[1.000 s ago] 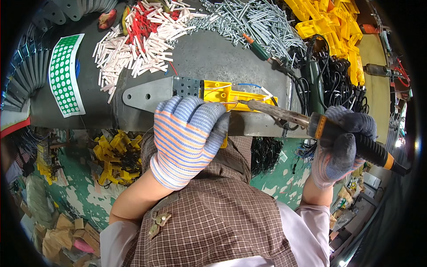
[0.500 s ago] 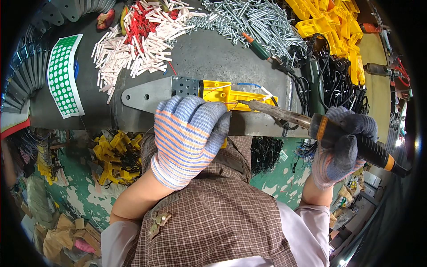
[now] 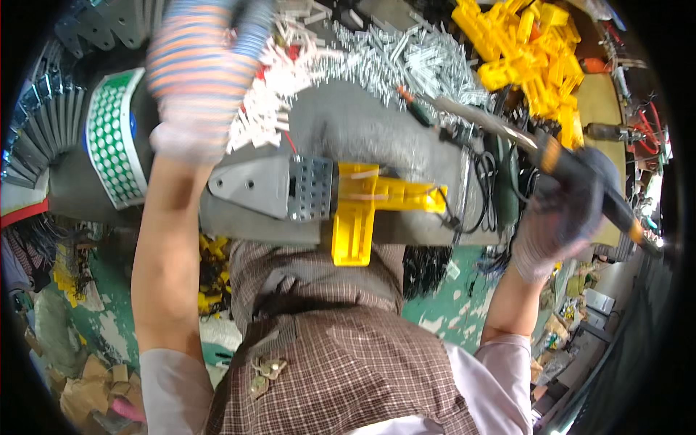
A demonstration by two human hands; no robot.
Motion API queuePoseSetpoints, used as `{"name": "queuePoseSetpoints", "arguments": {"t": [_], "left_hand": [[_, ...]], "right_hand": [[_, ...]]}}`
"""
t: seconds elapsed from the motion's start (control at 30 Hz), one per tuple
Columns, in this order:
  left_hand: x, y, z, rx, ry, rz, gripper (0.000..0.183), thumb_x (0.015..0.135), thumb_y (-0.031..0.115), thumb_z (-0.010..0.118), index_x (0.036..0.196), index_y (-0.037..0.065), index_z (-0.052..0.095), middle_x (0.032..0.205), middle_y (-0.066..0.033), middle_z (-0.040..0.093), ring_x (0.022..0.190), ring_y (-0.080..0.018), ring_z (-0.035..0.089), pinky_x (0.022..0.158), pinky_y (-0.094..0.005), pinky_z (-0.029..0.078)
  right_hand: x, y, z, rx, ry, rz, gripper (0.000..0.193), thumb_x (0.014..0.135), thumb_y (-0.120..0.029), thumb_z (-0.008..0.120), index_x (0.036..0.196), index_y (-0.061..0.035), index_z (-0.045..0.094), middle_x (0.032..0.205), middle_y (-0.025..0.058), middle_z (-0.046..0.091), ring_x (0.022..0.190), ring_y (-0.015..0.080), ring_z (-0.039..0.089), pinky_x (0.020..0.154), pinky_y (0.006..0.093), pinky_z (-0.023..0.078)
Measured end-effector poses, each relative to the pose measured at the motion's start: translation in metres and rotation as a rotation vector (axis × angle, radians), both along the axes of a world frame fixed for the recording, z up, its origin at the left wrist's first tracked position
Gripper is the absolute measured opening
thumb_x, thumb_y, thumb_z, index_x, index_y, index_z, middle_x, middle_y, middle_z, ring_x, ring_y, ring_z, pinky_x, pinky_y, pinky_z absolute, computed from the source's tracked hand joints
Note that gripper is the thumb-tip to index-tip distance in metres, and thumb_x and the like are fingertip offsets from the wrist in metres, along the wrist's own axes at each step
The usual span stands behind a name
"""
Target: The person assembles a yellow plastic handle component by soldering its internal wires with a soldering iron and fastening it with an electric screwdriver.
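My right hand (image 3: 562,214) is closed round the black and orange handle of a soldering iron (image 3: 500,129), whose metal shaft points up and left over the bench. My left hand (image 3: 196,72), in a striped glove like the right, is smeared by motion above the pile of small white tubes (image 3: 268,109); its fingers cannot be made out. Between my arms lies an L-shaped yellow plastic housing (image 3: 355,217) with thin wires, overhanging the bench's near edge. It adjoins a perforated metal piece (image 3: 313,190) and a grey tapered plate (image 3: 250,187) with two holes.
Loose metal screws (image 3: 428,61) and more yellow housings (image 3: 533,58) are heaped at the back. Coiled black cable (image 3: 487,192) lies on the right, near an orange-tipped tool (image 3: 417,109). A green-and-white dotted sheet (image 3: 112,138) and stacked grey plates (image 3: 54,119) stand left.
My left hand has let go of the yellow housing and swung up and left to the white tubes. The soldering iron's tip has lifted off the housing's wires.
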State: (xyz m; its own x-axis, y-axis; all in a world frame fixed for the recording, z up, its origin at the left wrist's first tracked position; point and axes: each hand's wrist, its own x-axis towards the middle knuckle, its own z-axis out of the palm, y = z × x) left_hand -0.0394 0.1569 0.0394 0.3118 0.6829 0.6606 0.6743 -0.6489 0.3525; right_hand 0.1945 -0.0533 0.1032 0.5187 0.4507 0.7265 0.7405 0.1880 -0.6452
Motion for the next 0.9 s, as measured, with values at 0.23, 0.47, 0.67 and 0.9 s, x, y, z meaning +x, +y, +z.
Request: {"name": "queuePoseSetpoints", "arguments": {"t": [0.23, 0.47, 0.67, 0.9], "left_hand": [[-0.003, -0.052, 0.005, -0.188, -0.025, -0.288, 0.04, 0.079, 0.027, 0.071, 0.116, 0.014, 0.063, 0.126, -0.0157, 0.052, 0.122, -0.0388, 0.046, 0.103, -0.0478, 0.038], [-0.052, -0.123, 0.008, -0.451, -0.322, -0.351, 0.017, 0.086, 0.006, 0.066, 0.103, 0.003, 0.065, 0.115, -0.0151, 0.055, 0.113, -0.0286, 0.053, 0.096, -0.0375, 0.044], [-0.035, -0.121, 0.013, -0.391, -0.254, -0.48, 0.018, 0.079, 0.01, 0.071, 0.096, 0.007, 0.066, 0.104, -0.0116, 0.061, 0.097, -0.0324, 0.059, 0.088, -0.0417, 0.048], [-0.032, -0.119, -0.003, -0.581, -0.437, -0.482, 0.019, 0.085, 0.0, 0.061, 0.104, 0.001, 0.063, 0.106, -0.0117, 0.061, 0.101, -0.0237, 0.058, 0.092, -0.0343, 0.044]], "right_hand": [[0.004, 0.09, -0.023, -0.247, 0.05, 0.314, 0.03, 0.086, -0.009, 0.07, 0.112, 0.0006, 0.057, 0.103, 0.0101, 0.066, 0.094, 0.0147, 0.062, 0.084, 0.0291, 0.05], [0.025, 0.184, -0.052, -0.285, -0.529, 0.363, 0.046, 0.074, -0.005, 0.073, 0.116, -0.0112, 0.057, 0.105, 0.0135, 0.063, 0.092, 0.0309, 0.063, 0.079, 0.0357, 0.052], [0.024, 0.178, -0.056, -0.624, -0.862, 0.014, 0.055, 0.076, -0.004, 0.06, 0.128, -0.0191, 0.054, 0.114, 0.0149, 0.061, 0.105, 0.0346, 0.058, 0.089, 0.0423, 0.048], [0.012, -0.013, -0.052, -0.627, -0.289, 0.216, 0.017, 0.08, -0.005, 0.065, 0.097, -0.0018, 0.065, 0.095, 0.0144, 0.065, 0.093, 0.034, 0.061, 0.083, 0.0389, 0.049]]}}
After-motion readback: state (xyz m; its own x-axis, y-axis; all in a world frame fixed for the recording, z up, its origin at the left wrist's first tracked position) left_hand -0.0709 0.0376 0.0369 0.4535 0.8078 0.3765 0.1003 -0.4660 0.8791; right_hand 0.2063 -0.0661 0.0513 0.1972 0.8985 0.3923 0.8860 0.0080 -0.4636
